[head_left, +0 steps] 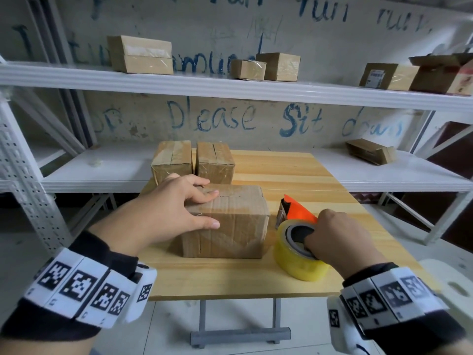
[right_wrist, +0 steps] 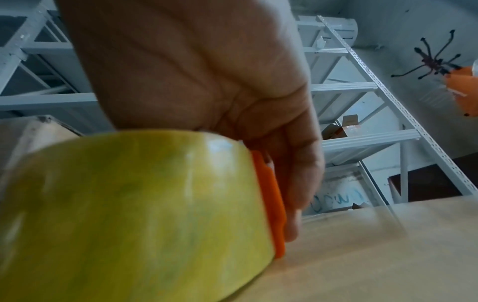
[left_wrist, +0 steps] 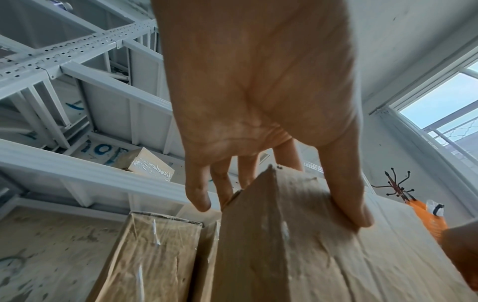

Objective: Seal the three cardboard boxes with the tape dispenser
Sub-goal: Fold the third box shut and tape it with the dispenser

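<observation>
Three cardboard boxes stand on the wooden table (head_left: 294,175). Two of them, a left one (head_left: 172,160) and a right one (head_left: 215,162), sit side by side at the back with clear tape on them. The near box (head_left: 230,221) is in front. My left hand (head_left: 216,208) grips its top left corner, fingers on the lid and thumb on the front face; the left wrist view shows the same hold (left_wrist: 282,208) on that box (left_wrist: 310,261). To the box's right, my right hand (head_left: 332,242) grips the orange tape dispenser (head_left: 299,210), fingers inside the core of its yellow tape roll (head_left: 297,260) (right_wrist: 129,214).
A white metal shelf unit (head_left: 230,85) stands behind the table with several cardboard boxes on its upper and lower boards. A white stool (head_left: 450,285) is at the right, beside the table's front corner. The table's front edge lies just under my wrists.
</observation>
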Demonstrator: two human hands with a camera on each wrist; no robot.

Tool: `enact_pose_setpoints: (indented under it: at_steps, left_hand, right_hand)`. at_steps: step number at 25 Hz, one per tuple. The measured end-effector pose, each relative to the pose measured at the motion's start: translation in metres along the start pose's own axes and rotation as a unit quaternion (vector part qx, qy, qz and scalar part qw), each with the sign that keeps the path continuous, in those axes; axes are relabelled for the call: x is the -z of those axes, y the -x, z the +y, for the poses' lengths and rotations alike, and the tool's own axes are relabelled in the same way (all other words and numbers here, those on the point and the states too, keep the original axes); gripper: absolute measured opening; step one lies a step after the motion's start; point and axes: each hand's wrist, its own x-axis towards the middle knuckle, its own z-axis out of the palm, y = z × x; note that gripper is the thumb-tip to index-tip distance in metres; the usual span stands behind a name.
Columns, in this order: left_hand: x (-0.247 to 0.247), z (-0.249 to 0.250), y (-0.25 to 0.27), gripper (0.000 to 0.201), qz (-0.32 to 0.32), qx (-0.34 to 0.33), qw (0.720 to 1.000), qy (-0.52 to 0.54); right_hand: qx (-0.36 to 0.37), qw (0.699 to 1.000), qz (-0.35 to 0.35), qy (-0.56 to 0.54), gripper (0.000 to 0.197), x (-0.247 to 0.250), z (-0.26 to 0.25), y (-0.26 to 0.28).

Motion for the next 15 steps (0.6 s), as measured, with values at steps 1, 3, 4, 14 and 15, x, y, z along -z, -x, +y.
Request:
enact_pose_setpoints:
  at_steps: [1,3,4,14,15]
  left_hand:
    - [0.000,-0.001,0.000,0.064,-0.001,-0.001,1.000,0.001]
    - [0.000,-0.002,0.000,0.064,-0.002,-0.003,1.000,0.004]
    - [0.000,-0.003,0.000,0.064,-0.002,-0.004,1.000,0.005]
    - [-0.002,-0.003,0.003,0.062,-0.001,-0.002,1.000,0.025]
    - [-0.002,-0.003,0.003,0.062,-0.002,-0.003,1.000,0.026]
  right_hand:
    - [-0.012,1.000,-0.002,-0.012,0.022,0.000,0.000,-0.001]
    - [-0.024,0.999,0.004,-0.033,0.023,-0.001,0.002,-0.004]
    - [-0.029,0.999,0.008,-0.040,0.021,-0.003,0.004,-0.006]
    - [0.054,0.970,0.128,-0.197,0.010,-0.003,0.001,-0.009]
    - [0.068,0.965,0.148,-0.204,0.006,-0.002,-0.001,-0.007]
